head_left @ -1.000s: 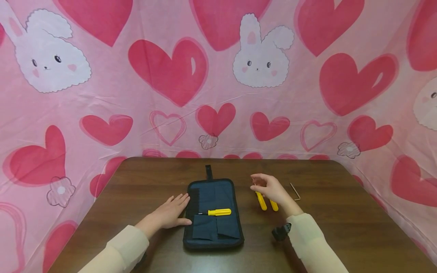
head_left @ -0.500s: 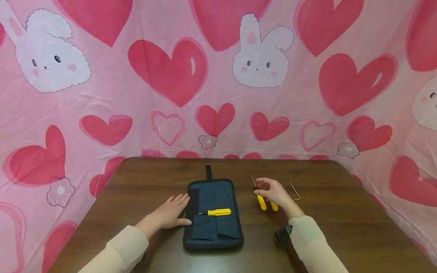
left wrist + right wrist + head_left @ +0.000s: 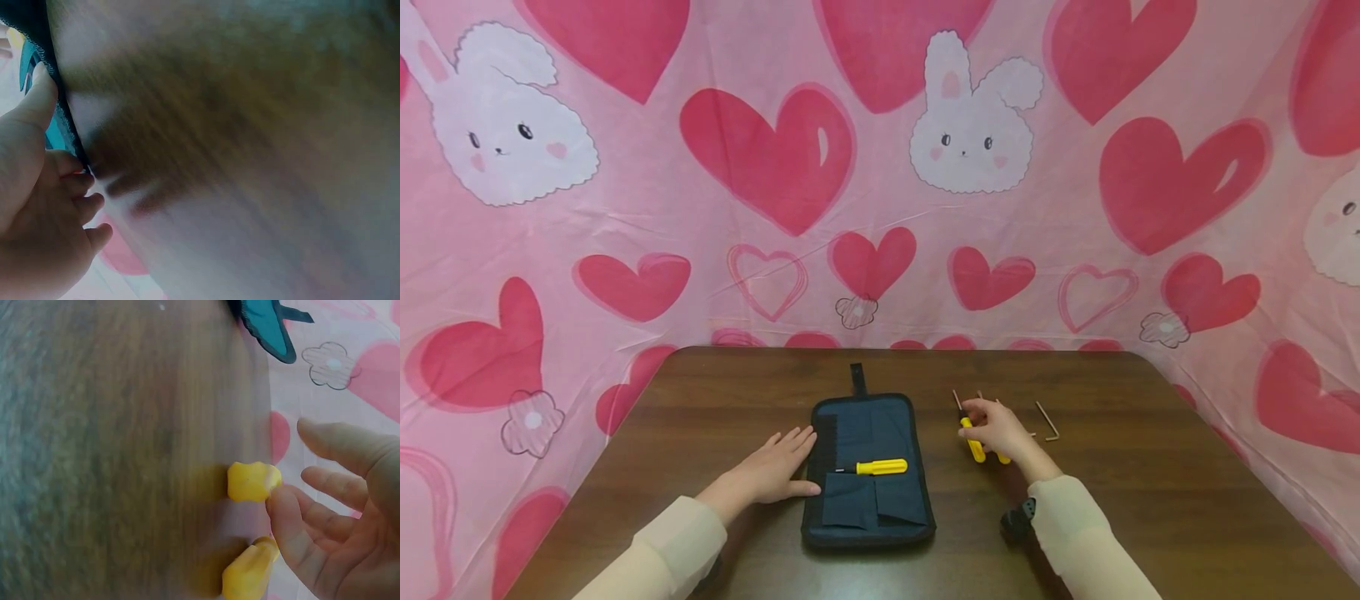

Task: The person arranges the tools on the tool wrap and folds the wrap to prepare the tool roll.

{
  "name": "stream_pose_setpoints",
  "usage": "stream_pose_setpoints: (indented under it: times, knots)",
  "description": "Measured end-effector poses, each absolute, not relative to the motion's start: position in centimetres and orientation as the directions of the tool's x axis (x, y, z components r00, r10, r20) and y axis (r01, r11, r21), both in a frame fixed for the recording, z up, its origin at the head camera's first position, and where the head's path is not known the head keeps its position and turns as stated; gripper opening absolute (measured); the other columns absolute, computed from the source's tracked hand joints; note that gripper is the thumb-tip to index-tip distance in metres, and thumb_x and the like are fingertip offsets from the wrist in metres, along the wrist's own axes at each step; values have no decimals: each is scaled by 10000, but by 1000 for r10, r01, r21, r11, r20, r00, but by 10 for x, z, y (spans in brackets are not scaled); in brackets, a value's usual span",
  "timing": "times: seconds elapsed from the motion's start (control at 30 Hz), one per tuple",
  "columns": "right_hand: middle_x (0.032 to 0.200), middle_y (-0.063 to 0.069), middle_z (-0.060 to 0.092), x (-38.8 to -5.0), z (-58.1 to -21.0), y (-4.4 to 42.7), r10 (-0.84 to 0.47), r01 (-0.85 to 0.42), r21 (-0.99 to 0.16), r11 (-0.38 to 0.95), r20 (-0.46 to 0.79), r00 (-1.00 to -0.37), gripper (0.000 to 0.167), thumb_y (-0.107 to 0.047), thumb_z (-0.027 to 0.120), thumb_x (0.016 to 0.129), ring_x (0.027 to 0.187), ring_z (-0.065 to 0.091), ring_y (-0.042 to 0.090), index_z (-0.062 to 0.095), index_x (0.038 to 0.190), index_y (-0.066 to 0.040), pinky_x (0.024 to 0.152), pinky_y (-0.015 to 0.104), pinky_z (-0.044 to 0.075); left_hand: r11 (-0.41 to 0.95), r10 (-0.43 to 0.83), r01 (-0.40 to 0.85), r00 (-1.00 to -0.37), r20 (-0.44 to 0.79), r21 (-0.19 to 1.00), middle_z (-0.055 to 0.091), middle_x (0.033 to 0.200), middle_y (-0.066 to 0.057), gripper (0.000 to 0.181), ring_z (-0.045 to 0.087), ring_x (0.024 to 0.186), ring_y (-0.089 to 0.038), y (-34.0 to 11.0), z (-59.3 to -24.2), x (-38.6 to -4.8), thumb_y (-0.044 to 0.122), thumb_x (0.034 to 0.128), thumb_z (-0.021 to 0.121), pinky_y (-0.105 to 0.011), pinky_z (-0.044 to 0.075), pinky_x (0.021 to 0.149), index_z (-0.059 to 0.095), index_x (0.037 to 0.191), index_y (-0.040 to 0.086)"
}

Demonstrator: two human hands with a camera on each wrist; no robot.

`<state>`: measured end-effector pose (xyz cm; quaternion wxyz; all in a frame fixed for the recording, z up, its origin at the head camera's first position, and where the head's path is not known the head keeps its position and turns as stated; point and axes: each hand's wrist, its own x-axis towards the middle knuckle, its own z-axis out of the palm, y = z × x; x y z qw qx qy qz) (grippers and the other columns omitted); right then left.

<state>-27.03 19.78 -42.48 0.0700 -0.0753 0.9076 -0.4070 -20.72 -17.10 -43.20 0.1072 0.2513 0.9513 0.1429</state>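
Note:
In the head view, my left hand (image 3: 775, 468) lies flat with fingers spread, its fingertips and thumb on the left edge of a dark blue tool pouch (image 3: 891, 429). A yellow-handled screwdriver (image 3: 882, 467) lies across the pouch. My right hand (image 3: 1000, 429) is over two more yellow-handled screwdrivers on the table, its thumb and fingers apart and loosely bent. The nearer-left screwdriver (image 3: 974, 446) shows its handle and shaft; the other screwdriver (image 3: 1003, 457) is mostly hidden beneath the hand. In the right wrist view, a fingertip overlaps one yellow handle (image 3: 250, 481); contact is unclear.
An L-shaped hex key (image 3: 1048, 423) lies right of my right hand. Small metal ends beside that hand are too hidden to identify. A black strap (image 3: 858, 379) extends from the pouch's far end. A pink heart-and-rabbit cloth (image 3: 880, 208) hangs behind the brown table (image 3: 760, 375).
My right hand has drawn slightly toward me and to the right, uncovering the screwdrivers' metal tips. My left hand stays put on the pouch edge.

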Motion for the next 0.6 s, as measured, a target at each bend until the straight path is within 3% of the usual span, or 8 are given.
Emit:
stream_pose_setpoints:
  times: [0.33, 0.6]
  knots:
    - [979, 186, 596, -270, -424, 189, -162, -79, -658, 749, -65, -985, 445, -22, 707, 770, 742, 573, 229, 555, 1180, 61, 593, 343, 527, 827, 517, 458, -847, -124, 325, 290, 1443, -205, 833, 230, 1329, -365, -172, -433, -207, 502, 827, 606, -540, 166, 1045, 341, 1378, -65]
    - [881, 151, 571, -270, -426, 187, -131, -30, -652, 757, -108, -985, 462, 24, 702, 763, 622, 533, 206, 540, 1195, 56, 501, 294, 509, 825, 524, 468, -843, -119, 316, 287, 1444, -209, 838, 232, 1327, -367, -172, -436, -209, 513, 829, 597, -540, 175, 1042, 339, 1378, -66]
